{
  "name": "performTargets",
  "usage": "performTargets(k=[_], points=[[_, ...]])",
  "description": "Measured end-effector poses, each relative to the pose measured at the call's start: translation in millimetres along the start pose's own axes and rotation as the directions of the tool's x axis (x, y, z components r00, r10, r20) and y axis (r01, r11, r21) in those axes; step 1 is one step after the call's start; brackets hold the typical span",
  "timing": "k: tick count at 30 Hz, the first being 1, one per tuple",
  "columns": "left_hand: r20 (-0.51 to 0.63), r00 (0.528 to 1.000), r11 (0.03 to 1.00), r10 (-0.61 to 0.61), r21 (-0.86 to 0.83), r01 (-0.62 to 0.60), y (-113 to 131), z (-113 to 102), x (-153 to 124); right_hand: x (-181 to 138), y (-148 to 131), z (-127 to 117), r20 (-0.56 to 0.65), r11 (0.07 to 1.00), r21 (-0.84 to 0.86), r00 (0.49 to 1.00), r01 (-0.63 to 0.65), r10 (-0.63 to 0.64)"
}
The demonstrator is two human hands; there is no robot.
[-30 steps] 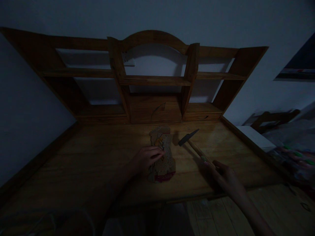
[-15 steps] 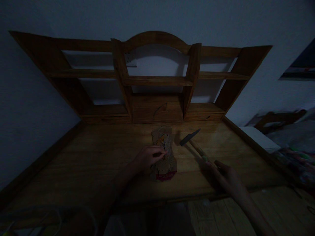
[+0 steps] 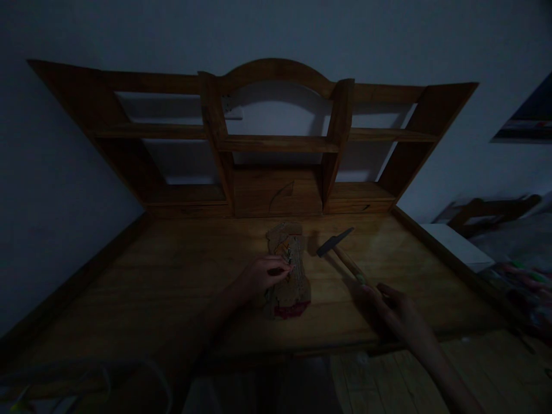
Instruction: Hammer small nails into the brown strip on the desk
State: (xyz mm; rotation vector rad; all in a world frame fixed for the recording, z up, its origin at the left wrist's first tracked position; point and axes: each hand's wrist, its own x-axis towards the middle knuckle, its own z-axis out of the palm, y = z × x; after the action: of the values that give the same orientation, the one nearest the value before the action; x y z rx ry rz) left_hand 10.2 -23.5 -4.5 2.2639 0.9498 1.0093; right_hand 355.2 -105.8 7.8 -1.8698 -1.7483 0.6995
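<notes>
My right hand (image 3: 394,310) is wrapped round the wooden handle of a hammer (image 3: 348,262), whose dark metal head is held just above the desk, to the right of the cardboard. A ragged piece of cardboard (image 3: 296,287) with a red lower edge lies on the desk in front of me. Over its left side my left hand (image 3: 268,272) is closed in a pinch; whatever sits between thumb and fingertips is too small and dark to make out. Several thin nail-like pieces (image 3: 286,252) show on the cardboard just beyond those fingertips.
A wooden desk (image 3: 185,276) spreads under both hands, with a shelf unit (image 3: 276,144) along its back. On the right a white surface (image 3: 457,244) and a wooden chair back (image 3: 491,210) stand beyond the raised side edge. The light is dim.
The view has shifted very slightly. Both hands, the hammer and the cardboard keep nearly the same places.
</notes>
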Motion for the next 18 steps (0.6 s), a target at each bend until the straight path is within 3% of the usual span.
performTargets(k=[8,18], points=[[-0.006,1.000,1.000,-0.003,-0.018,0.003,-0.2,-0.2,0.0,-2.1,-1.6,0.5,-0.024,1.000,0.008,0.999,0.029,-0.028],[-0.025,0.995,0.995,0.093,0.043,-0.092,4.3,-2.3,-1.6,0.2,-1.2,-0.3,-0.005,1.000,0.007,1.000,0.003,-0.003]])
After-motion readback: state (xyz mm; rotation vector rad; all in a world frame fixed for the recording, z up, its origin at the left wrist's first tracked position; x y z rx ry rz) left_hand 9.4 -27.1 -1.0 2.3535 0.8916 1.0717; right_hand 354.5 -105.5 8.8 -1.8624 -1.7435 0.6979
